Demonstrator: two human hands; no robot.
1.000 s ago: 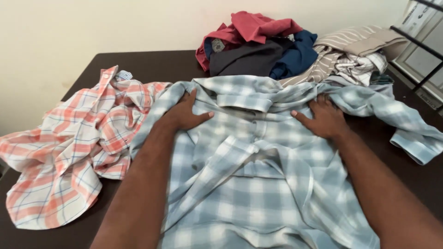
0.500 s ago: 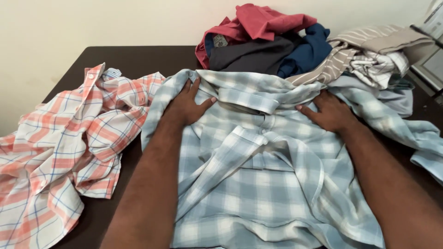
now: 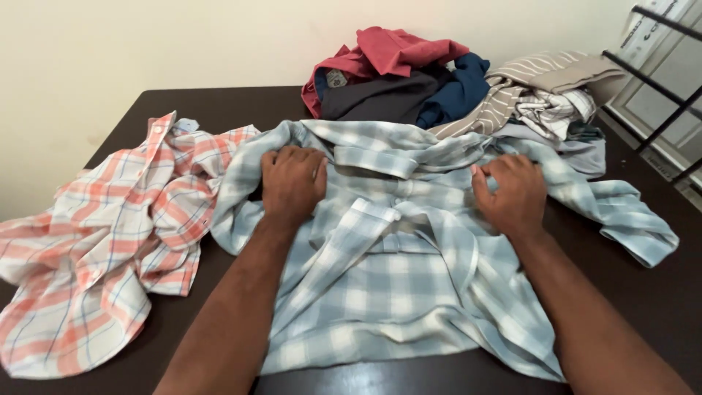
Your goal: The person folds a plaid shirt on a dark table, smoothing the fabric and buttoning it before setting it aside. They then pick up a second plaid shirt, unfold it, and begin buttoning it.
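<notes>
Counter of dark wood carries a pale blue plaid shirt spread mid-counter, its long axis running from the collar at the far side toward the near edge (sleeves folded inward). Left hand and right hand both clutch bunched cloth at its shoulders, fingers curled, equally near.

A shirt lies mid-surface under both hands, the left hand and right hand near its collar. Another shirt lies left; a clothes pile sits behind.
</notes>
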